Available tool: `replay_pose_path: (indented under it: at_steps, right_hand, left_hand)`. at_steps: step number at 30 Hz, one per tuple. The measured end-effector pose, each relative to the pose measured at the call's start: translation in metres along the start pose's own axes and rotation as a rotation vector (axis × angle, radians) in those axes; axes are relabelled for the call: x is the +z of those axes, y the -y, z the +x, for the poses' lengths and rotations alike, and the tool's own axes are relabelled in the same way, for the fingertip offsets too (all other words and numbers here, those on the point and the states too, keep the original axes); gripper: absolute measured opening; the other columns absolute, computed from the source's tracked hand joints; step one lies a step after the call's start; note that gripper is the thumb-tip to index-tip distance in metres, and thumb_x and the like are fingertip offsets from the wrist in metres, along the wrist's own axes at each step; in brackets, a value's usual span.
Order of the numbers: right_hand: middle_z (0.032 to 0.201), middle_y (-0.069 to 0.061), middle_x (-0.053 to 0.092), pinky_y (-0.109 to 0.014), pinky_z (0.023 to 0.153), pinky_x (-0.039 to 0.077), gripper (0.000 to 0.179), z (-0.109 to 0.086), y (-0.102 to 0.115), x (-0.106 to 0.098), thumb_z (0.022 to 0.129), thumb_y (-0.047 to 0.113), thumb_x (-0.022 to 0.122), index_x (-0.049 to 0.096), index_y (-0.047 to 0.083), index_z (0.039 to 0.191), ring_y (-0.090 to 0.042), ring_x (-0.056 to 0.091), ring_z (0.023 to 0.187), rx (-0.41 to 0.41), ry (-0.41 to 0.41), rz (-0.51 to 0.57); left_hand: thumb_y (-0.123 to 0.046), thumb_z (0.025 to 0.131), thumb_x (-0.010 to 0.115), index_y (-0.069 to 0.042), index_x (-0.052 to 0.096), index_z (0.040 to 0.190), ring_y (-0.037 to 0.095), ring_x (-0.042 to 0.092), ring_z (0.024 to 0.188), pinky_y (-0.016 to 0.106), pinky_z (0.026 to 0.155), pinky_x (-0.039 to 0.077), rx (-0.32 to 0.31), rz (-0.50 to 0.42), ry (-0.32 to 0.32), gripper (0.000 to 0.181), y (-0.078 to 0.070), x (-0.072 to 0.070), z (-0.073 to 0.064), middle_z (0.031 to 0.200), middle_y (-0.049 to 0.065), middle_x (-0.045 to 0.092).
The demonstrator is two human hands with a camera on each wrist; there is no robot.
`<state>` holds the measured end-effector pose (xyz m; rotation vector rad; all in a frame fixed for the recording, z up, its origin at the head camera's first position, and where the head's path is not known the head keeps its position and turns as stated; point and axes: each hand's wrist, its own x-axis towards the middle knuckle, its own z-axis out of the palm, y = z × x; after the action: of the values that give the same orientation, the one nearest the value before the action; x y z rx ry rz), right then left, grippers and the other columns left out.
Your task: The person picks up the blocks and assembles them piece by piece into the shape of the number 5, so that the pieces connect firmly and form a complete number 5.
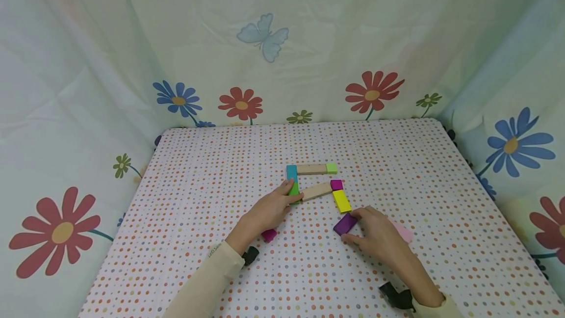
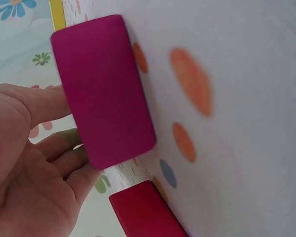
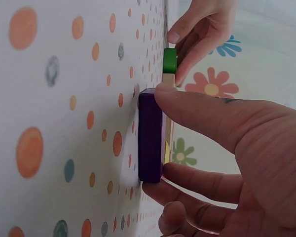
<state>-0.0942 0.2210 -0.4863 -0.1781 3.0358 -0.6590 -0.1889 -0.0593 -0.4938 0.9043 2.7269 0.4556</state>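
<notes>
My left hand (image 1: 270,208) straddles the green block (image 1: 294,191), thumb on one side and fingers on the other. That block adjoins a teal block (image 1: 292,172) at the left of a block outline. My right hand (image 1: 375,232) grips a dark purple block (image 1: 345,224) by its ends, between thumb and fingertips. In the right wrist view the purple block (image 3: 151,138) lies flat close against the tabletop. Its far end is near a yellow block (image 1: 342,201), which meets a small magenta cube (image 1: 336,185). Plain wooden blocks (image 1: 317,191) continue the outline.
A light green cube (image 1: 331,168) ends the upper row. A magenta block (image 2: 103,91) and a red block (image 2: 147,210) lie near my left wrist. A pale pink block (image 1: 402,232) sits beside my right hand. Printed curtains surround the dotted table (image 1: 198,161).
</notes>
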Motion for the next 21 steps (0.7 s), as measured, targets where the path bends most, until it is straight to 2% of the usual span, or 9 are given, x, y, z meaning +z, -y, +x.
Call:
replay_pose_path:
  at_steps: [12,17,21]
  right_hand:
    - [0.115,-0.016,0.072,-0.051,0.089,0.060,0.061,0.001,0.000,-0.001,0.079,0.033,0.094,0.071,-0.002,0.123,-0.031,0.070,0.104,-0.004,0.016,0.000]
    - [0.121,-0.020,0.071,-0.054,0.088,0.060,0.058,0.005,-0.004,-0.011,0.089,0.036,0.086,0.069,-0.002,0.129,-0.034,0.069,0.104,0.008,0.025,0.016]
    - [0.130,-0.027,0.067,-0.056,0.086,0.059,0.051,0.009,-0.014,-0.024,0.097,0.030,0.078,0.067,-0.003,0.134,-0.037,0.068,0.103,0.031,0.008,0.031]
  left_hand:
    - [-0.008,0.107,0.060,-0.023,0.054,0.157,0.032,0.025,0.165,0.046,0.119,0.048,0.002,-0.010,-0.006,0.052,0.000,0.000,-0.001,0.177,0.015,0.022]
    - [-0.008,0.107,0.060,-0.023,0.054,0.157,0.033,0.025,0.164,0.046,0.119,0.049,0.006,-0.013,-0.010,0.052,0.000,0.000,-0.001,0.177,0.015,0.022]
    - [-0.009,0.107,0.061,-0.023,0.054,0.157,0.034,0.026,0.164,0.046,0.119,0.049,0.012,0.001,-0.015,0.052,0.000,0.001,-0.002,0.177,0.016,0.023]
